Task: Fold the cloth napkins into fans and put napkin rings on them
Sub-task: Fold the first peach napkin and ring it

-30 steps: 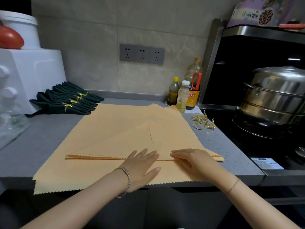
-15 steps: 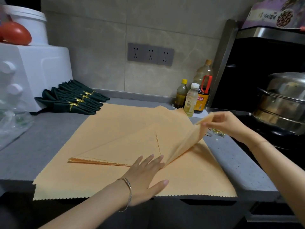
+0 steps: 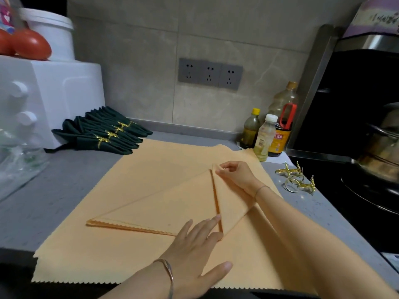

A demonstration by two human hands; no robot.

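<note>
Right fingers: the right hand (image 3: 236, 176) pinches the flap's corner between thumb and fingers (image 3: 223, 169), at the far tip of the fold.
Left fingers: the left hand (image 3: 194, 251) lies flat with its fingers (image 3: 212, 221) straight, pressing the near end of the centre crease and grasping nothing.
Just changed: half a second ago the right corner was held up in the air off to the right. It has now been carried over to the far tip, and the flap lies along the centre line.
Meaning: this fold looks placed but not yet creased. Pleating and ringing are still to come.
Doubt: the hand hides whether the corners meet flush.
Top napkin (image 3: 155, 208): thin, matte orange cloth with zigzag edges. It forms a wide triangle pointing left, with a narrower flap on its right, and lies mid-counter on the stack.
Stack (image 3: 90, 251): more flat orange napkins, reaching over the counter's near edge.
Counter (image 3: 38, 203): grey, speckled and smooth.
Napkin rings (image 3: 294, 178): shiny gold wire hoops with leafy sprigs, lying loose to the right of the stack.
Finished napkins (image 3: 97, 137): dark green and pleated, each banded in gold, at the far left.
</note>
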